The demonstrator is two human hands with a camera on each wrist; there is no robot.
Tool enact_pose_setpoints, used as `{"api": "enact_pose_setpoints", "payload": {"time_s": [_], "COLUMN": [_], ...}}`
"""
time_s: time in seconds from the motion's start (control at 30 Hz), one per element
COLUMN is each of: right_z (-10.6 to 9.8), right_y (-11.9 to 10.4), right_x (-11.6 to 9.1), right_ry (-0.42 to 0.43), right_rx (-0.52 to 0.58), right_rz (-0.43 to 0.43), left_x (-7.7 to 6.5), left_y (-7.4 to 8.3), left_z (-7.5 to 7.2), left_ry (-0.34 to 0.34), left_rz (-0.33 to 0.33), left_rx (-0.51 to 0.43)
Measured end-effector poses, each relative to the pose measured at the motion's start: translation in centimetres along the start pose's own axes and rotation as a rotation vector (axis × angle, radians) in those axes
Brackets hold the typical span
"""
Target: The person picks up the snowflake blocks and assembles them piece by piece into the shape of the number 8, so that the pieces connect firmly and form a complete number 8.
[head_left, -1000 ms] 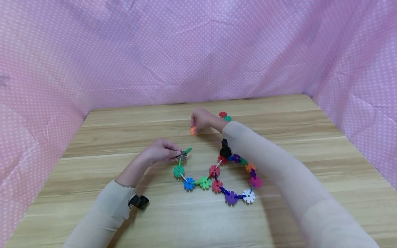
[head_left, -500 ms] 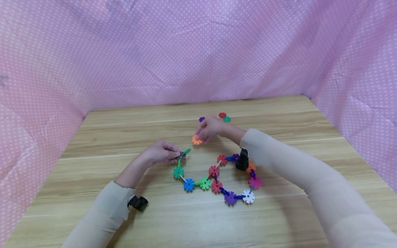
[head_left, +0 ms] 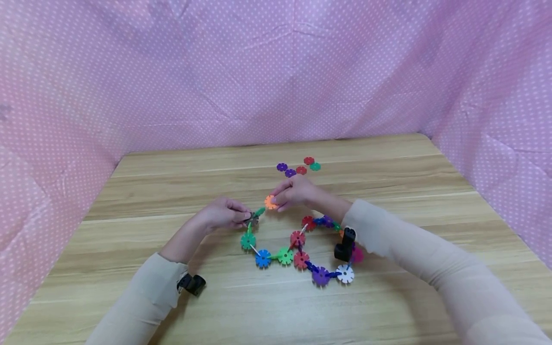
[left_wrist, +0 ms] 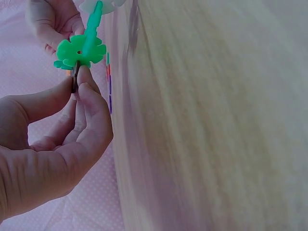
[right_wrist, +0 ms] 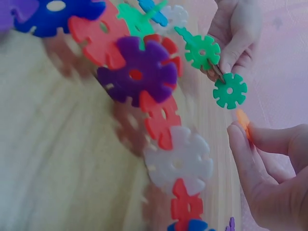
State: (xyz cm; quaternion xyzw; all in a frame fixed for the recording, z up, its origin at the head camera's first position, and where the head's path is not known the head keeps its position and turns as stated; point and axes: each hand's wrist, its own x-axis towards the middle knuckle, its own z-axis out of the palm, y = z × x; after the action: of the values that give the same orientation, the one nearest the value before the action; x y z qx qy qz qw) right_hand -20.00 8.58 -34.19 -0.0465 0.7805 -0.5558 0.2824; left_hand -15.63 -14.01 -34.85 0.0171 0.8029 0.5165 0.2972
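My left hand pinches a dark grey-brown notched disc between thumb and fingers. That disc belongs to a chain of interlocking plastic discs; a green disc sticks out from it toward my right hand. My right hand pinches an orange notched disc by its edge. In the right wrist view the orange disc stands just beneath the green one. The chain runs on through a blue disc and a light green disc into a closed ring with a white disc at its near side.
Several loose discs lie beyond my right hand, among them a purple disc, a red disc and a green disc. My right forearm and its wrist camera overlap the ring's right side. A pink dotted cloth surrounds the wooden table.
My right hand has brought the orange disc nearer, from the far part of the table to beside the green end disc. More loose discs show behind it. My left hand has stayed put.
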Motion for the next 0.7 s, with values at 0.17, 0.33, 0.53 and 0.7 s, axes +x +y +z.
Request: {"api": "enact_pose_setpoints", "payload": {"time_s": [0.17, 0.33, 0.53, 0.7], "right_z": [0.25, 0.29, 0.39, 0.77], "right_y": [0.27, 0.43, 0.58, 0.41], "right_x": [-0.18, -0.13, -0.08, -0.19], "right_ry": [0.012, 0.019, 0.012, 0.009], "right_rx": [0.017, 0.015, -0.003, -0.017], "right_rz": [-0.006, -0.009, -0.029, -0.029], "left_x": [-0.08, -0.06, -0.07, -0.05], "left_y": [0.10, 0.09, 0.06, 0.06], "left_z": [-0.05, -0.06, -0.06, 0.14], "left_ry": [-0.005, -0.006, -0.001, 0.020], "left_rz": [-0.002, -0.002, -0.003, -0.004], "left_rx": [0.001, -0.007, -0.007, -0.001]}}
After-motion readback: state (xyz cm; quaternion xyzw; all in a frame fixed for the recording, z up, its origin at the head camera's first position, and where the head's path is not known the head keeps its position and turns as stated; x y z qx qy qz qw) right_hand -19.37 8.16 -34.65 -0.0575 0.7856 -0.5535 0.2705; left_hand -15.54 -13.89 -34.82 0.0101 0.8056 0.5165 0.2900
